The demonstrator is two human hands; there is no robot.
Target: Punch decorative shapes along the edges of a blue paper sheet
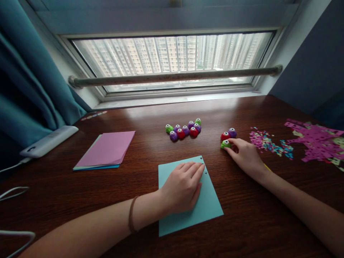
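Observation:
My left hand (184,186) lies flat on a light-blue sheet of paper (172,222), fingers stretched out together and palm down. Small cut-out holes show along the sheet's upper right edge, partly covered by my fingertips. At the right, my right hand (245,157) has its thumb and fingers around a small green paper punch (225,144), which is on the table. Just behind it are a red punch (225,135) and a purple punch (232,133). Further left, past the sheet, several more red, purple and green punches (185,130) stand in a cluster.
A stack of coloured paper (107,148) lies at the left, near a white power bank (49,141) with a cable. Punched-out confetti (266,141) is scattered at the right, beside pink and yellow paper scraps (317,139). A window with a rail (174,76) stands behind the brown table (129,200).

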